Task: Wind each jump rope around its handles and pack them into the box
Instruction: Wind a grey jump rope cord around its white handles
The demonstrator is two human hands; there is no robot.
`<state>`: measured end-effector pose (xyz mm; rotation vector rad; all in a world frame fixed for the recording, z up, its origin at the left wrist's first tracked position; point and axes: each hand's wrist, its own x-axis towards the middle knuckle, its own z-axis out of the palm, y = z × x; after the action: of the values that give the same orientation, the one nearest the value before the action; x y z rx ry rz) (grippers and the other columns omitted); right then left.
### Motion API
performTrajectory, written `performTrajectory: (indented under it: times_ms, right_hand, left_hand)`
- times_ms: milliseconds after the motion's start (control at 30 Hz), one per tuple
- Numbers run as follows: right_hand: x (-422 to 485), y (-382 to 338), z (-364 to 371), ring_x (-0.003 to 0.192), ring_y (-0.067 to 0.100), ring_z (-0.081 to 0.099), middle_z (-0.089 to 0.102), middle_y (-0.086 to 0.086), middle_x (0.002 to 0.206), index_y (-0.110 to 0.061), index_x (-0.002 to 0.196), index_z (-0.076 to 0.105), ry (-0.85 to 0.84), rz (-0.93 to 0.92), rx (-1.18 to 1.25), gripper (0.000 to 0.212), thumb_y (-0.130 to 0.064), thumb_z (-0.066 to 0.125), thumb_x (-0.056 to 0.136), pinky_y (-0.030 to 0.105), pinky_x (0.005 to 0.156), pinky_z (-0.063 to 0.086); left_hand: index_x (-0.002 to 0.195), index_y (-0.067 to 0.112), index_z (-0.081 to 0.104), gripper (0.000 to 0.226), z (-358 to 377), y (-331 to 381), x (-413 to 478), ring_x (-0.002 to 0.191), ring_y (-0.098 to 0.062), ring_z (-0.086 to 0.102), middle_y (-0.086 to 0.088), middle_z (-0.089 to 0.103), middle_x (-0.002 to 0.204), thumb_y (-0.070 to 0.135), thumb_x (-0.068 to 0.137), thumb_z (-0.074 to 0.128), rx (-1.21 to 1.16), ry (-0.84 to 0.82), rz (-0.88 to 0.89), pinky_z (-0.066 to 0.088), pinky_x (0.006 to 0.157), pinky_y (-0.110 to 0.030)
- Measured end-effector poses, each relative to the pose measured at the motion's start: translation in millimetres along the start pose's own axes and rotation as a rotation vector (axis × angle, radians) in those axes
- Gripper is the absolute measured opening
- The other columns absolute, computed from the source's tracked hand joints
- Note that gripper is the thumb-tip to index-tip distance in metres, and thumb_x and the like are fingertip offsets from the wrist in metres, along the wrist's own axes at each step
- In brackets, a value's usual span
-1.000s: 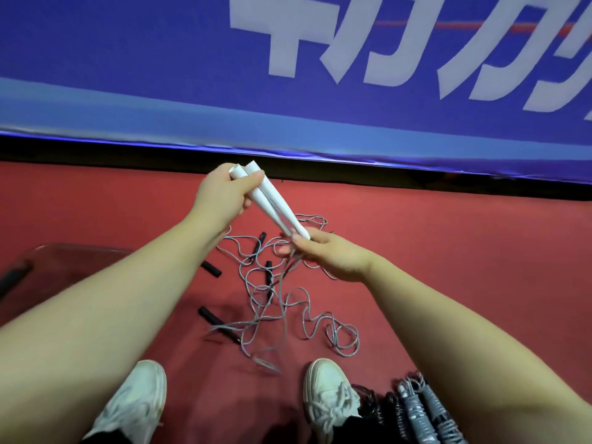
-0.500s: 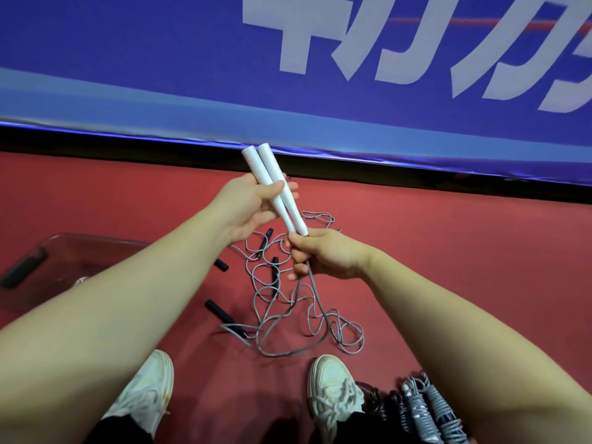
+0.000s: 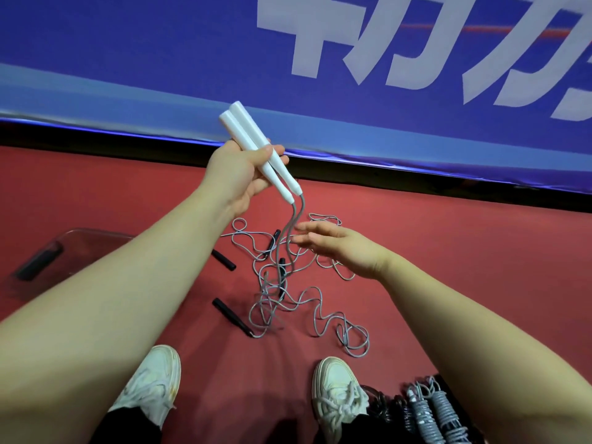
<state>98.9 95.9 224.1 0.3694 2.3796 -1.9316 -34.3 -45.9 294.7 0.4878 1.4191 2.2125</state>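
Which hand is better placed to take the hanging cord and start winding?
Right. The right hand is free, fingers straight, beside the grey cord hanging from the white handles, which the left hand grips.

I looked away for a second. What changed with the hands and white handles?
The right hand let go of the white handles and dropped away, fingers now straight beside the hanging rope. The left hand raised the handles and alone grips them. The black handles on the floor and the wound ropes stayed put.
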Motion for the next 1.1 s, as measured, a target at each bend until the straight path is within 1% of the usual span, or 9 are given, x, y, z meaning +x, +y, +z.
performTrajectory:
  times_ms: [167,300,433,533,633,700,767,900,1100]
  right_hand:
    - [6.2,-20.5,21.6,0.096,0.011,0.054,0.064,-0.005,0.098,-0.028,0.106,0.055,0.126,-0.134,0.057,0.018,-0.027,0.038,0.101,0.032,0.102,0.039]
    - [5.8,-36.3,31.5,0.083,0.005,0.046,0.053,-0.009,0.093,-0.024,0.097,0.059,0.331,-0.218,-0.179,0.03,-0.036,0.033,0.102,0.017,0.077,0.037]
    - [6.2,-42.6,32.9,0.063,0.015,0.053,0.048,-0.004,0.062,-0.013,0.083,0.05,0.103,-0.225,0.157,0.03,-0.025,0.031,0.103,0.026,0.072,0.048]
    - [6.8,-49.8,34.3,0.05,0.011,0.032,0.032,-0.006,0.055,-0.015,0.077,0.041,0.128,-0.196,-0.036,0.03,-0.022,0.03,0.104,0.021,0.053,0.036]
    - [12.1,-51.5,36.1,0.047,0.01,0.028,0.033,-0.007,0.054,-0.016,0.075,0.041,0.148,-0.158,-0.131,0.031,-0.023,0.032,0.103,0.025,0.051,0.03]
    - [16.5,-48.7,36.8,0.046,0.01,0.028,0.035,-0.006,0.055,-0.016,0.073,0.042,0.165,-0.128,-0.194,0.031,-0.024,0.033,0.103,0.027,0.051,0.027]
    - [19.8,-46.8,36.2,0.047,0.011,0.029,0.036,-0.004,0.057,-0.016,0.073,0.043,0.179,-0.105,-0.233,0.032,-0.024,0.034,0.102,0.027,0.05,0.028]
    - [21.6,-46.6,34.9,0.048,0.012,0.031,0.038,-0.002,0.059,-0.015,0.073,0.043,0.183,-0.084,-0.282,0.031,-0.024,0.036,0.102,0.025,0.05,0.029]
    - [17.1,-56.6,39.6,0.055,0.012,0.038,0.043,-0.005,0.062,-0.019,0.071,0.047,0.179,-0.147,-0.475,0.034,-0.027,0.036,0.102,0.028,0.059,0.035]
  left_hand:
    - [0.104,0.008,0.049,0.01,3.2,3.0,-6.6,0.088,-0.016,0.069,-0.006,0.067,0.097,0.001,0.096,0.049,0.091,0.013,0.05,0.058,0.067,-0.029]
    - [0.098,0.008,0.05,0.008,7.2,11.2,-12.1,0.084,-0.017,0.069,-0.008,0.067,0.094,0.001,0.096,0.047,-0.009,-0.017,0.015,0.058,0.067,-0.032]
    - [0.108,-0.003,0.048,0.013,0.6,11.0,-7.2,0.083,-0.023,0.066,-0.016,0.063,0.096,0.0,0.096,0.045,-0.259,0.069,-0.207,0.055,0.066,-0.037]
    - [0.099,-0.002,0.051,0.009,-20.2,-0.2,-3.4,0.084,-0.023,0.061,-0.018,0.057,0.105,0.006,0.096,0.052,-0.263,0.108,-0.389,0.054,0.073,-0.037]
    - [0.119,0.008,0.048,0.038,-37.9,-12.1,-5.9,0.119,-0.03,0.048,-0.013,0.043,0.133,0.03,0.092,0.061,0.259,0.124,-0.463,0.046,0.096,-0.042]
    - [0.15,0.014,0.015,0.083,-46.3,-15.8,-7.5,0.138,-0.028,0.03,-0.01,0.024,0.154,0.04,0.088,0.064,0.703,0.137,-0.332,0.028,0.112,-0.04]
    - [0.151,0.023,-0.011,0.104,-49.0,-15.3,-11.5,0.146,-0.022,0.013,-0.01,0.003,0.16,0.036,0.085,0.068,1.025,0.029,-0.12,0.015,0.115,-0.032]
    - [0.152,0.027,0.008,0.082,-35.0,-18.1,-19.6,0.145,-0.016,0.018,-0.006,0.021,0.157,0.028,0.09,0.062,1.439,-0.392,0.133,0.021,0.112,-0.025]
    - [0.118,0.023,0.057,0.024,-21.6,-29.7,-26.1,0.103,-0.025,0.058,-0.001,0.062,0.105,0.02,0.095,0.048,1.404,-0.329,0.173,0.041,0.078,-0.029]
